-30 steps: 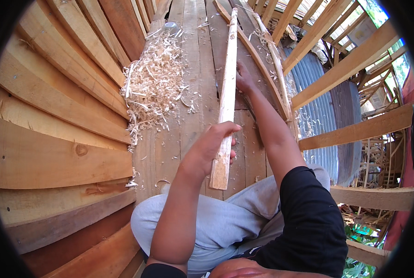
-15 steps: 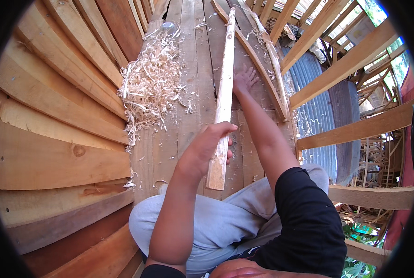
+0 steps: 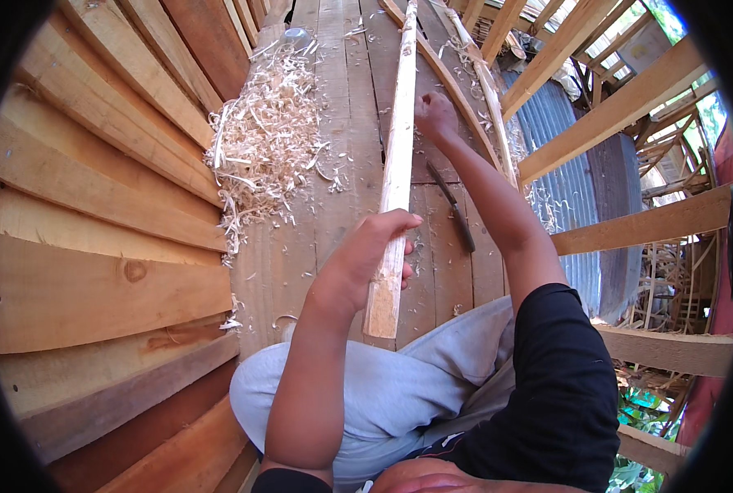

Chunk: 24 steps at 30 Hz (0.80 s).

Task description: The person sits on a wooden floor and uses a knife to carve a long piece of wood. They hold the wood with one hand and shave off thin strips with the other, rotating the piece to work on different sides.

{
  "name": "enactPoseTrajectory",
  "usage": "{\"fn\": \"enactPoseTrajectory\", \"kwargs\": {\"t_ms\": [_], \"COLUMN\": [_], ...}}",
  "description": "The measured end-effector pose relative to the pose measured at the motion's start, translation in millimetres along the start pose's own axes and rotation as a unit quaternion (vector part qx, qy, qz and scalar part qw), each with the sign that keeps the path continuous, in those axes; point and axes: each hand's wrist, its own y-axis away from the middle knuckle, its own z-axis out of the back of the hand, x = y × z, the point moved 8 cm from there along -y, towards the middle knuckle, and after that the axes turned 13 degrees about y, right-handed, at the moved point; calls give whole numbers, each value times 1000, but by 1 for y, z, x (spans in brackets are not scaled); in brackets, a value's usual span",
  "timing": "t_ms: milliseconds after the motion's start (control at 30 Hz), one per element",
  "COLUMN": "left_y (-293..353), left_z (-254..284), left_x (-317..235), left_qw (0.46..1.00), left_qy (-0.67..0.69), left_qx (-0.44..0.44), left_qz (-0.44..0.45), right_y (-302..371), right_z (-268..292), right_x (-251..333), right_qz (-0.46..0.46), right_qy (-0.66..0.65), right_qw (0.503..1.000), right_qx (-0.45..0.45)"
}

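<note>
A long, pale, shaved wooden pole [image 3: 399, 148] stretches away from me, its squared near end just above my lap. My left hand [image 3: 374, 251] is closed around it close to that end, thumb across the top. Further along, my right hand [image 3: 434, 113] is beside the pole's right side with its fingers curled in; whether something is inside them is hidden. A dark, slim knife [image 3: 452, 205] lies on the floorboards between the pole and my right forearm.
Curly wood shavings [image 3: 268, 135] are heaped on the plank floor [image 3: 255, 304] at left, with a clear container [image 3: 296, 37] behind them. Two more wooden strips [image 3: 448, 78] lie at right. Upright boards [image 3: 103, 271] wall the left; slats [image 3: 641, 230] and corrugated metal sheet [image 3: 555, 156] border the right.
My right hand has gone from spread flat on the floor to curled, moving slightly toward the pole. The knife, hidden before, now shows. My left hand keeps its hold on the pole.
</note>
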Motion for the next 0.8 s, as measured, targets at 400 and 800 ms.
{"fn": "enactPoseTrajectory", "kwargs": {"t_ms": [400, 800], "left_y": [3, 0], "left_z": [-4, 4], "left_x": [-4, -3], "left_qw": [1000, 1000], "left_qy": [-17, -14], "left_qx": [5, 0], "left_qz": [-15, -15], "right_y": [148, 322], "right_z": [4, 36], "right_x": [-47, 42], "right_qz": [207, 490], "right_qy": [173, 26], "right_qw": [925, 686], "right_qx": [266, 536]}}
